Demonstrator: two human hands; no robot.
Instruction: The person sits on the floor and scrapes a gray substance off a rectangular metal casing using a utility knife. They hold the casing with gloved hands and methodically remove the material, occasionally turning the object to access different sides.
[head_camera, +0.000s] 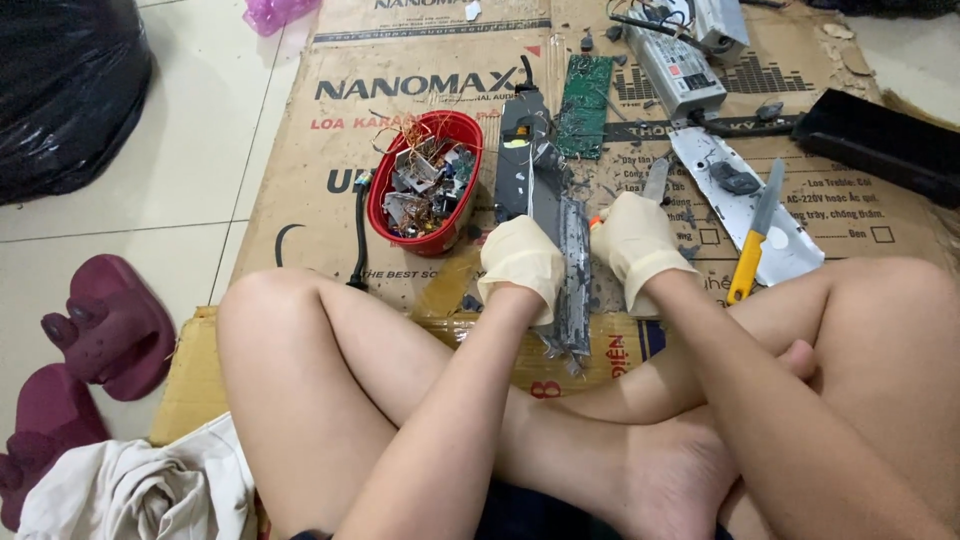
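Cream rubber gloves on both hands, thin and matte. Left hand (522, 262) clenched around a long grey metal strip (562, 255), dull, scuffed and flaky, stood on edge on flattened brown cardboard (300, 150) spread over the tiled floor, between the crossed bare legs. Right hand (633, 243) just beside it, grip closed on a small tool with an orange tip (596, 222) and a flat grey blade (656, 180), tip pressed against the strip's side.

Left of the strip: one oval red plastic bowl (425, 183), glossy, heaped with tangled copper wire and small metal scraps. Beside the bowl, one black cable (359, 235) lying in a curve. Beyond the hands: one green circuit board (584, 105), rectangular; one perforated silver metal box (675, 68); one bare flat metal plate (738, 205) with a grey lump on it. Across that plate, one utility knife (752, 240) with a yellow handle. Far right, one long black casing (885, 140). On the tiles at left: two dark red rubber sandals (105, 325), one shiny black plastic bag (65, 85), one crumpled pale cloth (140, 490).
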